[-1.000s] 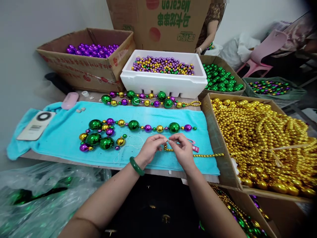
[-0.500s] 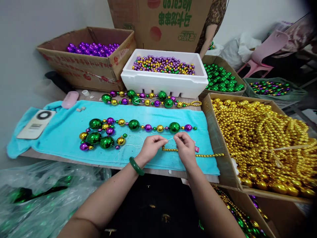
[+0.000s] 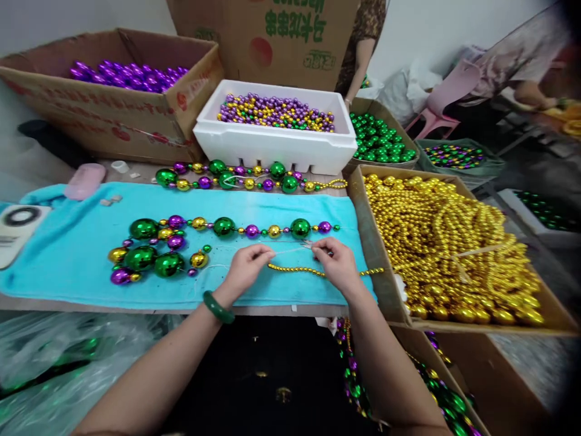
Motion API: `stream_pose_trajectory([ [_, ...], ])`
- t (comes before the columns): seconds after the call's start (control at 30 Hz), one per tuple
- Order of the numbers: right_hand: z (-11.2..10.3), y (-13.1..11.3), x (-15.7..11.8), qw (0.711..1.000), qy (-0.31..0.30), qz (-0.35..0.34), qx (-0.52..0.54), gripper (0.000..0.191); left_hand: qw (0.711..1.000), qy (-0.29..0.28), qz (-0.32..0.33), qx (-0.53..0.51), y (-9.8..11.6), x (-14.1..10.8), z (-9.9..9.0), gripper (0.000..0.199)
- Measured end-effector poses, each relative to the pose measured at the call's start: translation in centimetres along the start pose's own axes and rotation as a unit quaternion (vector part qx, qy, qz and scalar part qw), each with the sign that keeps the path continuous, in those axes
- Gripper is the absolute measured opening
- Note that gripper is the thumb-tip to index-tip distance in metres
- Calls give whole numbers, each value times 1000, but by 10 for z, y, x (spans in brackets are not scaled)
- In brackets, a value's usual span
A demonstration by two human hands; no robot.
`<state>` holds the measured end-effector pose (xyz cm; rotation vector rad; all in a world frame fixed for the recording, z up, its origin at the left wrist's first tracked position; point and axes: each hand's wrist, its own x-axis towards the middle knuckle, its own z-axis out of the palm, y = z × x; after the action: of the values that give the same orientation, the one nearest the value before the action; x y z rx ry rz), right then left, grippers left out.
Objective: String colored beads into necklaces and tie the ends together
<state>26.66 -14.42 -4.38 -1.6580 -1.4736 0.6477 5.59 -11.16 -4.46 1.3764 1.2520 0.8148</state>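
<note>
Between my two hands a thin white string (image 3: 290, 250) is drawn nearly straight. My left hand (image 3: 245, 269), below a green bangle (image 3: 218, 307), pinches one end between thumb and finger. My right hand (image 3: 336, 261) pinches the other end; a small shiny tip shows at its fingers, too small to name. Under the hands runs a strand of small gold beads (image 3: 295, 269), partly hidden by my right hand. Beyond lies a strand of large green, purple and gold beads (image 3: 224, 227), folded back at the left, on a turquoise towel (image 3: 82, 224).
Behind the towel lies another bead strand (image 3: 204, 182). A white foam box (image 3: 272, 142) of small beads, a carton (image 3: 109, 118) of purple beads and a carton (image 3: 385, 290) of gold beads surround the workspace. A person's arm (image 3: 361, 66) shows at the back.
My hands have moved apart, so a longer stretch of white string shows between them. The view has shifted right, and the red item beside my right hand is now out of sight.
</note>
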Motion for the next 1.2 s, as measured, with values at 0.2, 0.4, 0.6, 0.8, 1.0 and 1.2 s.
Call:
stream_pose_trajectory([
  [0.2,-103,13,-22,898,-20,54,-436,31,998,22,-44,-28,-5,6,-28,26],
  [0.4,-153,46,-35,871,-34,97,-480,36,997,31,-69,-35,-14,9,-30,30],
  [0.6,-147,44,-41,861,-68,88,-496,29,997,45,-53,18,-27,12,-36,29],
  [0.8,-152,14,-41,811,-68,74,-576,24,987,-4,56,151,-27,7,-56,23],
  [1.0,-159,38,-41,871,-106,-93,-471,16,917,-97,132,364,-11,-12,-94,24],
  [1.2,-143,17,-39,877,-151,115,-442,16,892,-120,132,415,0,-24,-117,22],
])
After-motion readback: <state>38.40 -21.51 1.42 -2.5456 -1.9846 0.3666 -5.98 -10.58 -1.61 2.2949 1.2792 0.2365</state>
